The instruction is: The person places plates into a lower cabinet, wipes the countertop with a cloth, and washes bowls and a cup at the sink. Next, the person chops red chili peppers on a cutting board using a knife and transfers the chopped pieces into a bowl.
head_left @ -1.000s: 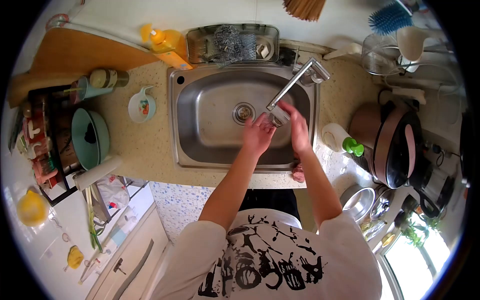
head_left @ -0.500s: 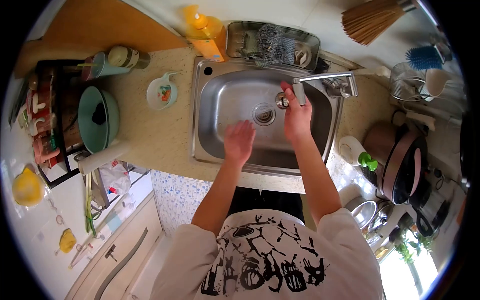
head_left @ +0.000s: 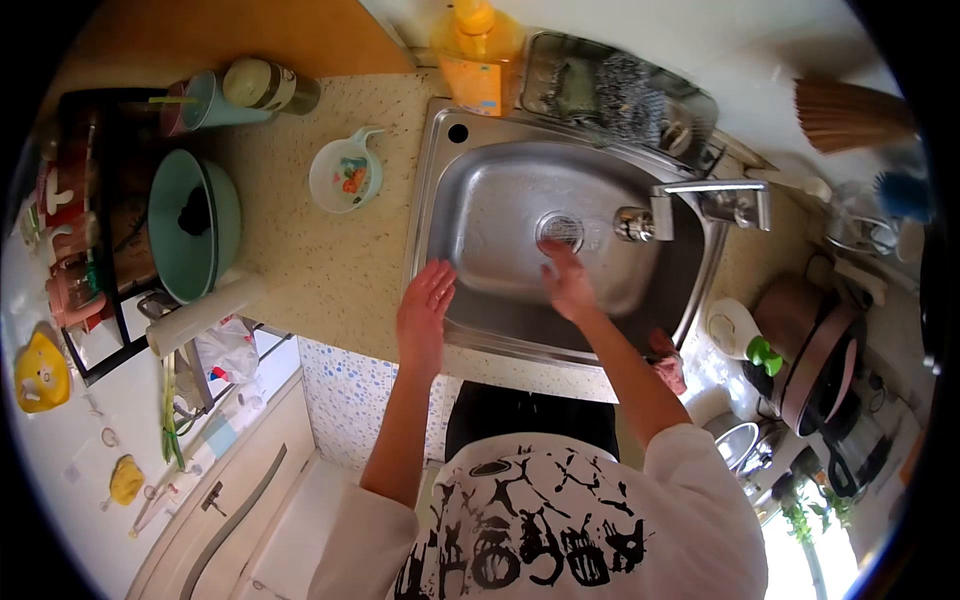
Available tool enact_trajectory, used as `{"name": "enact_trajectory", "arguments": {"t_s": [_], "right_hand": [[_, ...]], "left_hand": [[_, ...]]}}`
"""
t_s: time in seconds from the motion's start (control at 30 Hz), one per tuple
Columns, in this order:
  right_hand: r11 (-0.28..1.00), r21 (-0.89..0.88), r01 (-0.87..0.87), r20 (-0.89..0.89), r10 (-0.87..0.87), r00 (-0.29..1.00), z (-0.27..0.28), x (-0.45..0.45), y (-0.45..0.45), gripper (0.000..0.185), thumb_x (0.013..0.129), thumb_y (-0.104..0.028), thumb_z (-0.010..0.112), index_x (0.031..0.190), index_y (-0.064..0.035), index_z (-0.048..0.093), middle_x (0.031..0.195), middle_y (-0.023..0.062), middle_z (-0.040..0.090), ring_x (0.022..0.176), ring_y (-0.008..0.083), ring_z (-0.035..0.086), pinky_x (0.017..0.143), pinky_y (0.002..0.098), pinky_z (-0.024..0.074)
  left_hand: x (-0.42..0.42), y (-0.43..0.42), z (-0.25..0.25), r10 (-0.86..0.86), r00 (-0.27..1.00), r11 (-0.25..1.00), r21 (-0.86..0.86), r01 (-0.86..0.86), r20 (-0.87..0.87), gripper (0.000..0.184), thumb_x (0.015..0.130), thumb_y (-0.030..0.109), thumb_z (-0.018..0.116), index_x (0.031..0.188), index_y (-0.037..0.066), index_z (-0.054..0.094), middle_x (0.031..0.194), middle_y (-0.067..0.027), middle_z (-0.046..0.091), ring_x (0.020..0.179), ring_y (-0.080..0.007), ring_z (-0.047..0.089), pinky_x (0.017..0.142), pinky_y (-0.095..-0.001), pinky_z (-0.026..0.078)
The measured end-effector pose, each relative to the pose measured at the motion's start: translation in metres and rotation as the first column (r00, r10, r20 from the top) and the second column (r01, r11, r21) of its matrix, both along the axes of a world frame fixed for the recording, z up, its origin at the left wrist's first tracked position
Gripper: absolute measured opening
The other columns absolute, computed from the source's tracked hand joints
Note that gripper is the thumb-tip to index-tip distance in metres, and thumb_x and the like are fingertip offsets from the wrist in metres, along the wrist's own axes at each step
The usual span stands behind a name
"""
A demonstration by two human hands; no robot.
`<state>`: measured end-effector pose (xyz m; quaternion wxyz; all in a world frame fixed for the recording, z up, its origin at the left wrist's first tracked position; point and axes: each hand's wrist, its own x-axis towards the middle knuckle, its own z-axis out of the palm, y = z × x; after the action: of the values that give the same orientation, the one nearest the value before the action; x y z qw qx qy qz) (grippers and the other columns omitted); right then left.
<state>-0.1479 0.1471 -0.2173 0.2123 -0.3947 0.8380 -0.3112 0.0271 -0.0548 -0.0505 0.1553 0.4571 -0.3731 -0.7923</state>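
My left hand (head_left: 428,308) hovers at the left rim of the steel sink (head_left: 480,225), fingers stretched out and nothing in it. Over the basin, near the drain (head_left: 559,232), my right hand (head_left: 570,287) is empty too, with its fingers apart. The chrome faucet (head_left: 708,188) reaches in from the right; its round spout head (head_left: 632,224) stands just beyond my right hand, apart from it. No running water shows. A dark reddish cloth (head_left: 667,362) lies on the sink's near right corner, beside my right forearm.
Left of the sink stand a pale green handled cup (head_left: 322,178) and a large green bowl (head_left: 228,225). Behind it are an orange pump bottle (head_left: 470,75) and a caddy (head_left: 540,70) with steel wool (head_left: 628,100). A white bottle (head_left: 727,325) and a pot (head_left: 790,310) are at the right.
My right hand has let go of the faucet's spout head and come down toward me. My left hand has moved left to the sink's rim. The view has shifted, bringing the cloth into sight.
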Motion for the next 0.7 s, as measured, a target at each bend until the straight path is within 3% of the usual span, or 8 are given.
{"name": "enact_trajectory", "arguments": {"t_s": [0.07,0.17,0.27,0.43,0.5,0.6,0.7], "right_hand": [[0.958,-0.078,-0.276,0.036,0.279,0.960,0.003,0.013,-0.040,0.050,0.088,-0.005,0.064,0.137,-0.0091,0.060,0.147,0.0131,0.054,0.139,0.0322,0.049,0.116,0.0476,0.0396],[0.771,-0.061,-0.634,-0.158,0.619,0.769,-0.005,0.016,-0.096,0.049,0.088,-0.009,0.066,0.136,-0.0065,0.060,0.151,0.0125,0.050,0.143,0.0307,0.045,0.118,0.0477,0.0375],[0.633,0.064,-0.771,-0.326,0.744,0.583,-0.050,0.020,-0.116,0.047,0.091,-0.018,0.060,0.137,-0.0083,0.060,0.154,0.0096,0.048,0.147,0.0277,0.040,0.124,0.0478,0.0303],[0.753,0.079,-0.654,-0.198,0.654,0.730,-0.054,-0.023,-0.054,0.052,0.093,-0.016,0.065,0.141,-0.0014,0.053,0.153,0.0139,0.048,0.145,0.0324,0.042,0.121,0.0479,0.0345],[0.855,0.169,-0.491,-0.075,0.508,0.858,-0.052,-0.044,-0.010,0.058,0.089,-0.015,0.069,0.143,-0.0015,0.052,0.153,0.0160,0.047,0.146,0.0337,0.041,0.121,0.0485,0.0337],[0.856,0.197,-0.478,-0.149,0.508,0.848,-0.034,-0.051,-0.003,0.065,0.084,-0.015,0.073,0.144,-0.0016,0.051,0.155,0.0175,0.045,0.147,0.0352,0.039,0.121,0.0504,0.0331],[0.831,0.141,-0.538,-0.250,0.555,0.793,-0.040,-0.024,-0.064,0.070,0.081,-0.017,0.073,0.146,-0.0026,0.050,0.157,0.0165,0.041,0.148,0.0347,0.038,0.121,0.0528,0.0325]], "left_hand": [[0.002,0.004,0.009,-0.052,0.999,0.997,-0.049,0.053,0.006,0.057,0.110,0.036,0.036,0.151,-0.004,0.040,0.154,-0.0259,0.044,0.143,-0.0365,0.045,0.121,-0.0457,0.032],[0.012,0.007,0.008,-0.117,0.992,0.989,-0.101,0.112,-0.049,0.058,0.110,0.038,0.035,0.149,-0.005,0.043,0.151,-0.0272,0.048,0.140,-0.0387,0.048,0.120,-0.0478,0.034],[0.016,0.006,0.004,-0.172,0.981,0.976,-0.152,0.157,-0.092,0.062,0.109,0.044,0.035,0.147,-0.005,0.046,0.147,-0.0272,0.052,0.138,-0.0393,0.051,0.119,-0.0488,0.035],[0.019,0.002,-0.004,-0.233,0.962,0.963,-0.169,0.208,-0.144,0.071,0.107,0.055,0.037,0.146,-0.004,0.047,0.146,-0.0266,0.054,0.137,-0.0390,0.053,0.118,-0.0487,0.036],[0.015,-0.001,-0.009,-0.253,0.960,0.960,-0.149,0.235,-0.115,0.074,0.107,0.058,0.037,0.146,-0.004,0.047,0.146,-0.0263,0.054,0.137,-0.0387,0.053,0.118,-0.0486,0.036],[0.012,-0.002,-0.023,-0.244,0.955,0.962,-0.170,0.215,-0.169,0.073,0.107,0.056,0.038,0.146,-0.004,0.047,0.145,-0.0263,0.055,0.136,-0.0383,0.053,0.118,-0.0487,0.036],[0.002,-0.003,-0.026,-0.210,0.966,0.971,-0.151,0.187,-0.152,0.070,0.107,0.053,0.039,0.145,-0.006,0.047,0.144,-0.0259,0.055,0.136,-0.0379,0.054,0.118,-0.0483,0.037]]}}
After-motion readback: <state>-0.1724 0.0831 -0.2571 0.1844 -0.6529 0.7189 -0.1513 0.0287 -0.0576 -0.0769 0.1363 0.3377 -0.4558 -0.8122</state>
